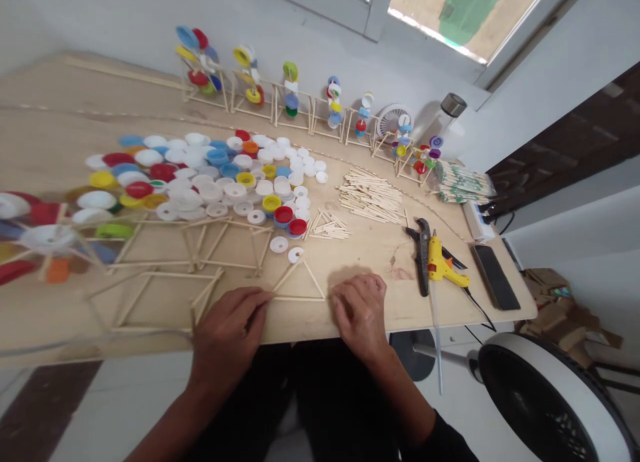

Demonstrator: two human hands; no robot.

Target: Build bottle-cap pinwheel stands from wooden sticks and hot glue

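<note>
A small triangle of wooden sticks (pixel 299 299) lies flat on the table between my hands. My left hand (pixel 235 319) rests at its left corner, thumb and fingertips close together there; whether they grip the stick is too small to tell. My right hand (pixel 361 312) is just right of the triangle, apart from it, with its fingers curled in and nothing visible in them. White perforated discs (pixel 279 245) lie just above the triangle. Stick frames (pixel 155 273) stand or lie to the left, beside my left hand.
Colourful bottle caps (pixel 200 175) cover the left middle. Stick piles (pixel 370 195) lie behind. A yellow glue gun (pixel 443 262), black pliers-like tool (pixel 423 259) and phone (pixel 495 277) are at the right. Stick-and-cap models (pixel 291 99) line the wall. A fan (pixel 555 395) stands below right.
</note>
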